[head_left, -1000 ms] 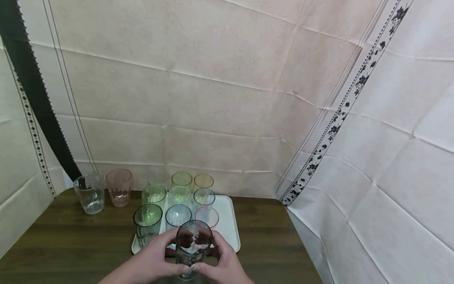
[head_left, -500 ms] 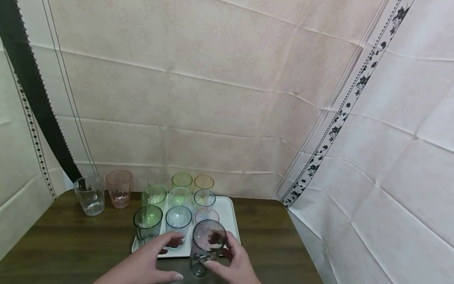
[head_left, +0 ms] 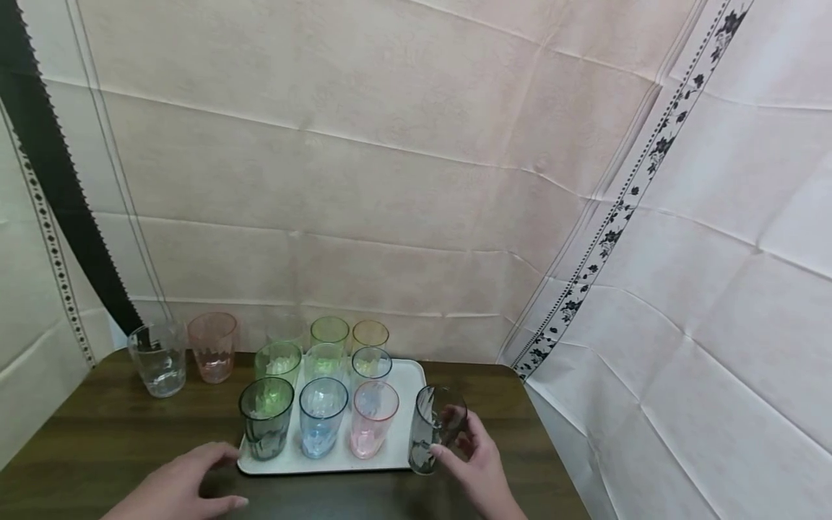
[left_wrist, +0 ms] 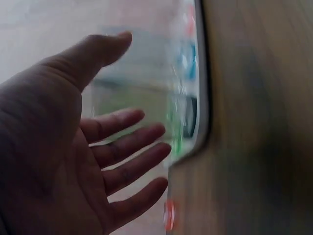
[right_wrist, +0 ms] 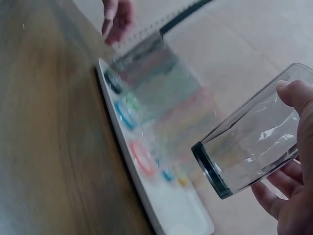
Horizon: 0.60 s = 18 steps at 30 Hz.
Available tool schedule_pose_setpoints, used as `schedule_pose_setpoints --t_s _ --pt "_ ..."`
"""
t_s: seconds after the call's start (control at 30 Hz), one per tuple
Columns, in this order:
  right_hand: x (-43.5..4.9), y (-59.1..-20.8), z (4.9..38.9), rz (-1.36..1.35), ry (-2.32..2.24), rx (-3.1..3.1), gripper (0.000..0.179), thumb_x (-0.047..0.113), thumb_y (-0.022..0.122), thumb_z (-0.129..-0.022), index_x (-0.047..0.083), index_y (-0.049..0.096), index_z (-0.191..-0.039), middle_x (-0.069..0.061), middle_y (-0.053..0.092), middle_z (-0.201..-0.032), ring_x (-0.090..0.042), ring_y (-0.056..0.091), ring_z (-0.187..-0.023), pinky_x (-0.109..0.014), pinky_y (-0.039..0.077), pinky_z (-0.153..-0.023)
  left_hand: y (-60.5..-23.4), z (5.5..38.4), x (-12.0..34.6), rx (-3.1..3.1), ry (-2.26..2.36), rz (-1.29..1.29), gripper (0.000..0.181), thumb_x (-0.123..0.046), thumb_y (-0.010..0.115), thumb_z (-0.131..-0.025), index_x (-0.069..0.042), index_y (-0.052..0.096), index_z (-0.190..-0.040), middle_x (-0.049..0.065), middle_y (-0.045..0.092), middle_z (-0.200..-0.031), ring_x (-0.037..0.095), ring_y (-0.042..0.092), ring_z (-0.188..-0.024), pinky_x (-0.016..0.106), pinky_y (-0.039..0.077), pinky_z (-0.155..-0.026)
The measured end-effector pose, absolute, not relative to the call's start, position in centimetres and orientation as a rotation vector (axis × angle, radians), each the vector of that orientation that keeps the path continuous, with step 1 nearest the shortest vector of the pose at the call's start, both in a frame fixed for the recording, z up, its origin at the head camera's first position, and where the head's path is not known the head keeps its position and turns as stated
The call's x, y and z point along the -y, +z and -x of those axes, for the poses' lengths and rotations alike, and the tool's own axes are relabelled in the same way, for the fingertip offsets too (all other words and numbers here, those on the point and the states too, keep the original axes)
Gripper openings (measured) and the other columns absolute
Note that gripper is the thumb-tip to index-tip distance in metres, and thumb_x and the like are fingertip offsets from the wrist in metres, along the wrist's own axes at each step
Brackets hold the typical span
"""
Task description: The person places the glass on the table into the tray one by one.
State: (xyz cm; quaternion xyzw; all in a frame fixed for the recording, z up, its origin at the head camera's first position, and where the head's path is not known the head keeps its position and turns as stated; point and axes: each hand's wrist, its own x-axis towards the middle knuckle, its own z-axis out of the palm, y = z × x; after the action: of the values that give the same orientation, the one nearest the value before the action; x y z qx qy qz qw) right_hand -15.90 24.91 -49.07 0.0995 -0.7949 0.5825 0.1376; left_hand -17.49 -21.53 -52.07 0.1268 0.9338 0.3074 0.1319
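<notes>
My right hand (head_left: 479, 462) grips a smoky grey drinking glass (right_wrist: 249, 142) by its side, at the right end of the white tray (head_left: 406, 412) in the head view. The glass tilts a little there, its dark thick base low. To the left, near the tray's front left corner, my left hand (head_left: 188, 480) holds nothing, its fingers relaxed and spread in the left wrist view. Along the tray's front stand a dark grey-green glass (head_left: 265, 430), a blue glass (head_left: 321, 426) and a pink glass (head_left: 370, 430), all upright.
Behind the front glasses, green glasses (head_left: 278, 359), a blue-rimmed glass (head_left: 371, 363) and a yellow glass (head_left: 370, 333) stand in rows. A clear glass (head_left: 159, 368) and another pink glass (head_left: 214, 354) stand on the wooden table (head_left: 97, 433) at the back left. Pale cloth (head_left: 390, 180) hangs behind.
Both hands held the grey glass at first. The left hand let go and moved left, while the right hand carried the glass rightward to the tray's right end.
</notes>
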Motion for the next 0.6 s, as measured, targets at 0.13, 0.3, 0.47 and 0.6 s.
schedule_pose_setpoints --t_s 0.13,0.3,0.47,0.6 --pt "-25.8 -49.9 18.3 -0.174 1.656 2.314 0.059 0.019 0.086 -0.086 0.010 0.061 -0.138 -0.004 0.069 -0.130 -0.019 0.064 -0.118 -0.037 0.053 -0.101 -53.0 18.5 23.5 -2.819 0.662 -0.242 0.097 -0.077 0.077 -0.070 -0.005 0.063 -0.134 0.019 0.065 -0.128 0.042 0.062 -0.115 0.064 0.052 -0.088" --pt "-26.0 -50.6 21.7 -0.099 1.691 2.319 0.060 0.025 0.084 -0.088 0.008 0.058 -0.140 -0.011 0.065 -0.133 -0.023 0.064 -0.119 -0.034 0.056 -0.097 -54.2 18.9 25.1 -2.923 0.529 -0.247 0.113 -0.084 0.069 -0.073 0.003 0.056 -0.143 0.037 0.054 -0.138 0.056 0.052 -0.121 0.069 0.049 -0.087" --pt "-25.4 -50.7 25.1 0.001 1.719 2.339 0.061 0.035 0.084 -0.087 0.015 0.057 -0.138 -0.009 0.063 -0.137 -0.025 0.059 -0.128 -0.042 0.053 -0.104 -55.1 18.9 25.9 -3.013 0.464 -0.286 0.116 -0.086 0.065 -0.075 0.005 0.053 -0.146 0.042 0.048 -0.142 0.060 0.049 -0.123 0.071 0.049 -0.086" --pt "-24.6 -50.9 27.8 -0.025 1.701 2.326 0.062 0.033 0.085 -0.087 0.013 0.056 -0.138 -0.011 0.064 -0.136 -0.027 0.059 -0.128 -0.044 0.052 -0.104 -55.4 19.0 26.1 -3.042 0.456 -0.290 0.118 -0.087 0.063 -0.075 0.007 0.052 -0.146 0.041 0.048 -0.143 0.060 0.048 -0.124 0.071 0.049 -0.086"
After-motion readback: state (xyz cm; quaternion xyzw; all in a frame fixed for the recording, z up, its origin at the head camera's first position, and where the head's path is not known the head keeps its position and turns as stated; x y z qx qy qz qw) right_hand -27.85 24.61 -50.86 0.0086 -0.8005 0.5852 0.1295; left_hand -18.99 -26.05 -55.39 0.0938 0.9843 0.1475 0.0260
